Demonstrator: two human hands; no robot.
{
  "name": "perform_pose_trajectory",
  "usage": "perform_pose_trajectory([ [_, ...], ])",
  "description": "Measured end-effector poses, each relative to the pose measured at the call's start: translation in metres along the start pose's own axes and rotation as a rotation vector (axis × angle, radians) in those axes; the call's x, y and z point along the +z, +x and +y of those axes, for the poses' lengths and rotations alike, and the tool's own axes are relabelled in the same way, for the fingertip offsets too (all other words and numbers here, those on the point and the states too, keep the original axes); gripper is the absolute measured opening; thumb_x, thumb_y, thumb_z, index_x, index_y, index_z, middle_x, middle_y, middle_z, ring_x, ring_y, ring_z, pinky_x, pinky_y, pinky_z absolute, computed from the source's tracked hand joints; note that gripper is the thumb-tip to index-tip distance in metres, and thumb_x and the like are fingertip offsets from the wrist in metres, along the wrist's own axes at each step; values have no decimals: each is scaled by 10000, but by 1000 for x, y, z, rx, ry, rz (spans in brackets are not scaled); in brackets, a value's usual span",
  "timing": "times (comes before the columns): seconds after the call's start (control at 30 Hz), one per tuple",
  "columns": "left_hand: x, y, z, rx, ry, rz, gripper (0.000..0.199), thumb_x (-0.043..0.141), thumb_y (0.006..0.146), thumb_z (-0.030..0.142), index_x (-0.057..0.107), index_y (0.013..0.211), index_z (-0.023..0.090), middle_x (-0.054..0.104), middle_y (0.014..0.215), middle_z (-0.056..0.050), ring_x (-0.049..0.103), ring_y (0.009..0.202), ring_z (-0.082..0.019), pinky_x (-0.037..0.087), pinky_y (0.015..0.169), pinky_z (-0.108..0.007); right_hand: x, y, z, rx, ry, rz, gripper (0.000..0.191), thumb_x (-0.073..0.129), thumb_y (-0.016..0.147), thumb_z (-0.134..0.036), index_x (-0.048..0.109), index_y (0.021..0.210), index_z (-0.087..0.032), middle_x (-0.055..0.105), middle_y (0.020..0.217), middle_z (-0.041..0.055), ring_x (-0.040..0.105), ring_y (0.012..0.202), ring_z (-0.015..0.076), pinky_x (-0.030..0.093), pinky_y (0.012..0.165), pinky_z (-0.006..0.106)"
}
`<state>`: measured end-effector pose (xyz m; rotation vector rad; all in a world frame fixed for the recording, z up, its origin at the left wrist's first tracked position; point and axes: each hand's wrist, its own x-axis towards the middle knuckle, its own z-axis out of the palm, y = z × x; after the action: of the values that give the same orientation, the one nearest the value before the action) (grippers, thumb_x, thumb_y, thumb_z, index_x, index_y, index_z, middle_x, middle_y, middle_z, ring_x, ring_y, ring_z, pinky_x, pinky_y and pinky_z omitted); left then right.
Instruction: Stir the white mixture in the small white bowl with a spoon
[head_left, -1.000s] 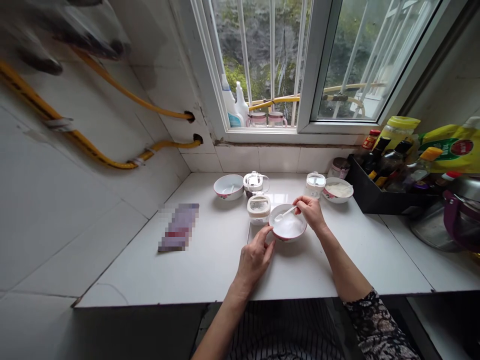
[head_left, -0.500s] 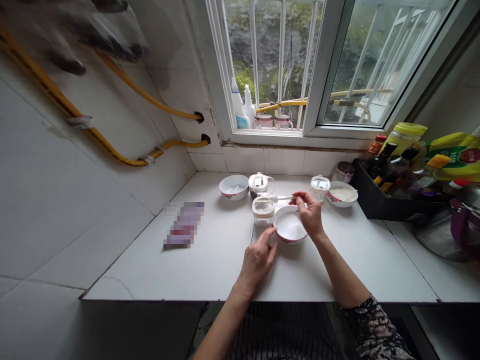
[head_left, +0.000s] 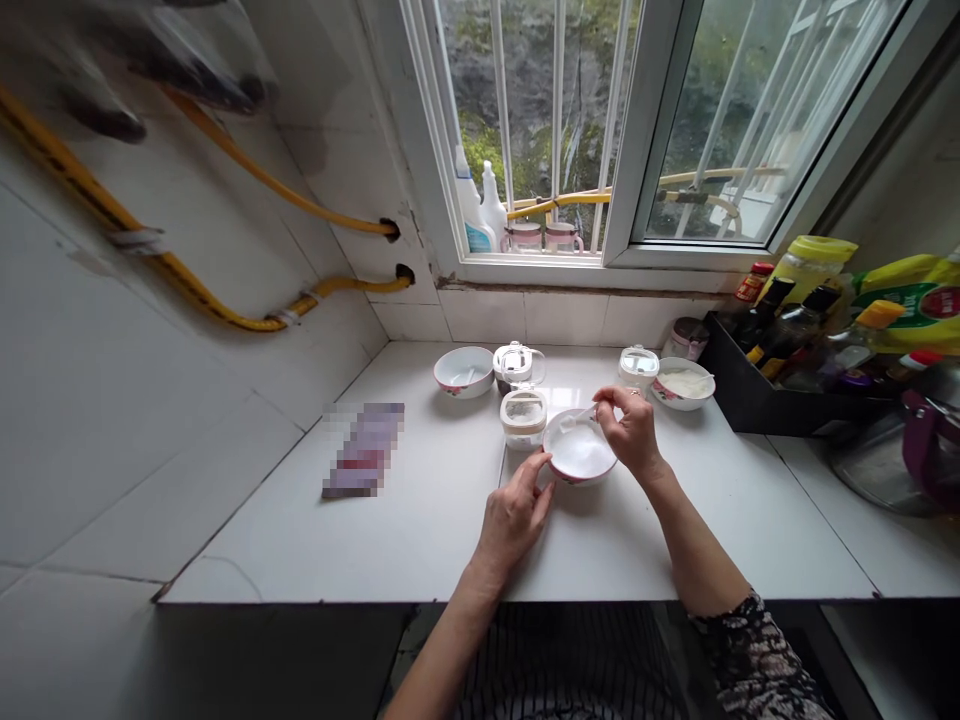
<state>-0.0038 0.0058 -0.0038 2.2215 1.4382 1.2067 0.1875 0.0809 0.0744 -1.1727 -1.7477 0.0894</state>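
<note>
White round bowl with a red rim and floral marking [head_left: 578,480] stands upright on the white tiled counter [head_left: 442,530], toward the front and right of the middle. Its wall appears intact where visible; inside lies a smooth-looking white substance [head_left: 586,453], material not determinable. Right hand [head_left: 631,432]: thumb and fingers closed narrowly on the handle of a small white spoon [head_left: 579,417], held slanting over the bowl's far side; contact between spoon and contents cannot be told. Left hand [head_left: 514,512]: partly open, fingers loosely curved, fingertips at the bowl's near left rim; how firmly they press cannot be told. Just beside the bowl, on its left, is a clear squarish jar with a cream-edged lid [head_left: 524,418]. Behind that jar stands a white-lidded jar with dark contents [head_left: 514,366], near a second white floral bowl [head_left: 459,388]. Behind the right hand are a clear white-lidded jar [head_left: 639,367] and a third floral bowl [head_left: 681,404] holding white matter, near a black box of bottles [head_left: 787,412]
</note>
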Motion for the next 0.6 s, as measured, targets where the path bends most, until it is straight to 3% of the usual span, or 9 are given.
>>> perform_pose_trajectory([
  [0.27, 0, 0, -1, 14, -2, 21, 395, 564, 895, 123, 527, 1273, 232, 734, 1041, -44, 679, 631, -118, 542, 647, -233, 16, -7, 5, -62, -120, -237, 168, 484, 768, -136, 632, 729, -206, 656, 630, 24, 575, 623, 175, 393, 884, 359],
  [0.4, 1, -1, -2, 2, -5, 22, 405, 570, 890, 121, 525, 1278, 231, 735, 1022, -39, 672, 613, -113, 536, 632, -228, 18, -7, 5, 80, -16, -239, 180, 479, 750, -141, 630, 688, -215, 654, 593, 0, 573, 581, 160, 413, 872, 347],
  [0.53, 0, -1, -2, -1, 0, 11, 397, 576, 891, 126, 534, 1272, 228, 738, 959, -25, 677, 620, -120, 539, 645, -231, 11, -2, 9, 324, 161, -217, 184, 462, 719, -172, 631, 661, -216, 627, 522, -17, 580, 541, 157, 450, 675, 277],
  [0.6, 0, -1, -2, 1, 3, 13, 391, 573, 894, 130, 535, 1269, 230, 738, 959, -24, 683, 631, -123, 539, 645, -231, 9, -1, 10, 376, 199, -204, 187, 457, 709, -179, 634, 662, -215, 633, 524, -15, 587, 542, 156, 440, 618, 258],
])
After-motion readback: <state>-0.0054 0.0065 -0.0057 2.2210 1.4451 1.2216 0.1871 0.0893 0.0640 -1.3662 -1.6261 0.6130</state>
